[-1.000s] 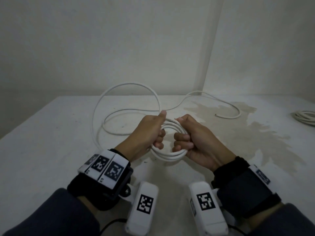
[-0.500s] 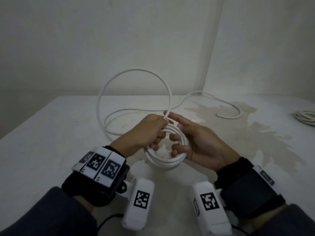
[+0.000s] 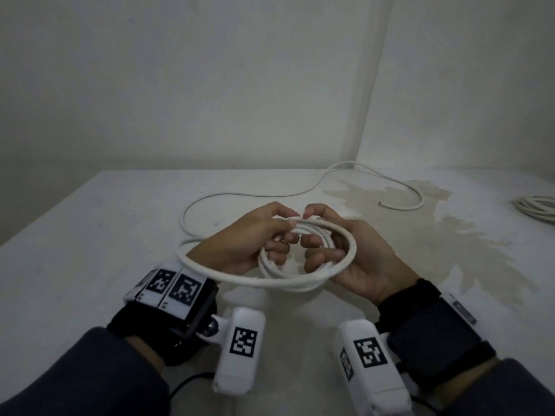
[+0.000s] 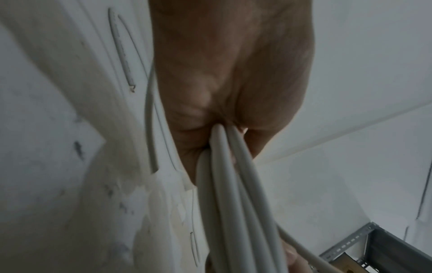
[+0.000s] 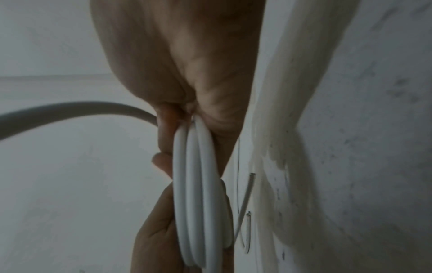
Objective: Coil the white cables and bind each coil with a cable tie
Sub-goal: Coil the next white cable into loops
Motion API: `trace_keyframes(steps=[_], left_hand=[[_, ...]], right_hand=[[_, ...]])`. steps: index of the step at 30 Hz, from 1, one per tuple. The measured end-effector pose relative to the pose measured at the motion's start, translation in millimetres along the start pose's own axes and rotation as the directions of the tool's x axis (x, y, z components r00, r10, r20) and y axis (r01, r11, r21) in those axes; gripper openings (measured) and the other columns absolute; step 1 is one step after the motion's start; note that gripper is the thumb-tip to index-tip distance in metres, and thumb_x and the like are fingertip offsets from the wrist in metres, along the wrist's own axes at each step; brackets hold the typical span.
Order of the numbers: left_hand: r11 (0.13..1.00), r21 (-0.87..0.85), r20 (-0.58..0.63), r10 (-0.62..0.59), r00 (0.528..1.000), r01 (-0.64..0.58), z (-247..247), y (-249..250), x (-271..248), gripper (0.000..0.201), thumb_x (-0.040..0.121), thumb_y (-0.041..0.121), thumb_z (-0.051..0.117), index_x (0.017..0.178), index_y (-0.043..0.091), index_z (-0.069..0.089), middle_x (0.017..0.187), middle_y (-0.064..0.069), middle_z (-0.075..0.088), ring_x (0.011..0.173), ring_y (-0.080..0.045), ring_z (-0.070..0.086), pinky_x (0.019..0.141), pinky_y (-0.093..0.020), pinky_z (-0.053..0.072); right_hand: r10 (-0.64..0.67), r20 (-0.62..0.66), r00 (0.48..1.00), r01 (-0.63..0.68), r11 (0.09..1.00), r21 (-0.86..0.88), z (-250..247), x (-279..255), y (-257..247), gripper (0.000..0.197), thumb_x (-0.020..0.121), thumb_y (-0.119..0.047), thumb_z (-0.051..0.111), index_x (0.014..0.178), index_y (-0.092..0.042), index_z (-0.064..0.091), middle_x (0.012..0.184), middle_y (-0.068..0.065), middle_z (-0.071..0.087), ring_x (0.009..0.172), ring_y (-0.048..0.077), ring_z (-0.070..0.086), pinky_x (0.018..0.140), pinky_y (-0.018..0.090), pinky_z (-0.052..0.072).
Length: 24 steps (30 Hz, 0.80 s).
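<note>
A white cable coil [image 3: 303,280] of several loops hangs above the table, held from both sides. My left hand [image 3: 255,238] grips its left part, fingers curled through the loops. My right hand [image 3: 339,247] grips the right part, thumb tip pinching the top strand. One wider loop [image 3: 210,270] sags out over my left wrist. The cable's loose tail [image 3: 399,187] trails across the table toward the back right. In the left wrist view the strands [image 4: 224,184] run out of my closed palm. In the right wrist view the coil [image 5: 198,184] sits between both hands.
A second white cable bundle [image 3: 537,207] lies at the table's far right edge. A brownish stain [image 3: 444,235] spreads over the white table [image 3: 75,250] to the right of my hands. Walls meet in a corner behind. A grey metal shelf frame [image 4: 374,245] shows in the left wrist view.
The tall loop that stood up above my hands has come down onto the coil and now sags over my left wrist. My right hand's fingers have curled back round the coil.
</note>
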State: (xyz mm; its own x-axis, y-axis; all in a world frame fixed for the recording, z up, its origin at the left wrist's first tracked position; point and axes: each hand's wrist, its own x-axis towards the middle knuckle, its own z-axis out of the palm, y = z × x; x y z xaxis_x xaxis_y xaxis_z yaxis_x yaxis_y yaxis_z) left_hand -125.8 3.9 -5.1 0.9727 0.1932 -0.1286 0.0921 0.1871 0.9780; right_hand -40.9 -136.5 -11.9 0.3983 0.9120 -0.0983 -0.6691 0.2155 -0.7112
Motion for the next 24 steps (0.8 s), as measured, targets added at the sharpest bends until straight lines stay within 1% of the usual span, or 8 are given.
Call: trace_keyframes(steps=[4,7,12,14,18,20,21,24], left_hand=[[0.993,-0.122,-0.019,0.003,1.000,-0.005,1,0,4,0.015,0.098,0.009,0.037,0.089,0.008,0.050,0.057,-0.004,0.043,0.036,-0.006,0.027,0.038,-0.016,0.024],[0.995,-0.077,-0.083,0.061,0.995,-0.067,1,-2,3,0.017,0.100,0.010,0.038,0.087,0.009,0.048,0.055,-0.003,0.044,0.035,-0.005,0.028,0.036,-0.015,0.023],[0.990,-0.022,-0.223,0.129,0.966,-0.137,7,-2,6,0.015,0.099,0.010,0.045,0.084,0.009,0.050,0.050,0.001,0.044,0.035,-0.004,0.029,0.034,-0.014,0.024],[0.987,-0.026,-0.241,0.148,0.959,-0.159,10,-4,7,0.014,0.099,0.011,0.047,0.086,0.009,0.050,0.049,0.002,0.044,0.035,-0.003,0.030,0.033,-0.013,0.025],[0.985,-0.046,-0.189,0.153,0.970,-0.164,14,-8,8,0.007,0.098,0.015,0.047,0.097,0.009,0.051,0.059,-0.002,0.051,0.040,-0.005,0.039,0.039,-0.015,0.036],[0.994,-0.028,-0.154,0.100,0.983,-0.106,12,-11,8,0.009,0.098,0.016,0.047,0.104,0.013,0.053,0.076,-0.005,0.061,0.054,-0.008,0.057,0.050,-0.020,0.049],[0.997,-0.010,-0.116,0.070,0.991,-0.072,10,-13,7,0.013,0.098,0.012,0.048,0.109,0.015,0.054,0.085,-0.006,0.065,0.064,-0.009,0.063,0.058,-0.023,0.054],[0.978,0.205,0.150,0.000,0.989,-0.032,-1,-16,0,0.042,0.088,-0.007,0.056,0.126,0.011,0.048,0.111,-0.012,0.064,0.090,-0.018,0.067,0.079,-0.031,0.056]], right_hand=[[-0.006,0.013,1.000,0.006,1.000,-0.022,4,-3,-2,0.007,0.082,-0.012,0.047,0.084,-0.007,0.051,0.064,0.010,0.038,0.033,0.010,0.038,0.043,0.021,0.042],[-0.050,-0.031,0.998,0.046,0.993,-0.105,1,0,1,0.014,0.089,-0.001,0.043,0.096,-0.006,0.054,0.064,0.009,0.046,0.035,0.008,0.039,0.046,0.024,0.047],[-0.137,-0.058,0.989,0.125,0.978,-0.169,-1,5,2,0.025,0.099,-0.006,0.038,0.116,-0.004,0.056,0.073,0.013,0.058,0.048,0.014,0.050,0.054,0.028,0.053],[-0.148,-0.060,0.987,0.138,0.981,-0.136,0,5,3,0.027,0.101,-0.010,0.036,0.119,-0.001,0.055,0.071,0.012,0.057,0.047,0.013,0.049,0.048,0.024,0.050],[-0.186,-0.160,0.969,0.172,0.980,-0.100,0,6,1,0.023,0.102,-0.010,0.033,0.110,-0.003,0.053,0.059,0.004,0.041,0.033,0.004,0.028,0.035,0.016,0.033],[-0.302,-0.298,0.906,0.295,0.953,-0.067,-6,8,-5,0.019,0.100,-0.007,0.034,0.106,-0.005,0.052,0.058,0.002,0.039,0.033,0.005,0.026,0.034,0.016,0.030],[-0.377,-0.380,0.845,0.380,0.922,-0.070,-10,7,-10,0.019,0.099,-0.005,0.034,0.106,-0.006,0.051,0.057,0.002,0.038,0.033,0.006,0.027,0.034,0.017,0.030],[-0.540,-0.589,0.601,0.576,0.804,-0.149,-24,4,-23,0.025,0.099,-0.002,0.029,0.113,-0.006,0.049,0.060,0.002,0.038,0.033,0.008,0.032,0.036,0.017,0.035]])
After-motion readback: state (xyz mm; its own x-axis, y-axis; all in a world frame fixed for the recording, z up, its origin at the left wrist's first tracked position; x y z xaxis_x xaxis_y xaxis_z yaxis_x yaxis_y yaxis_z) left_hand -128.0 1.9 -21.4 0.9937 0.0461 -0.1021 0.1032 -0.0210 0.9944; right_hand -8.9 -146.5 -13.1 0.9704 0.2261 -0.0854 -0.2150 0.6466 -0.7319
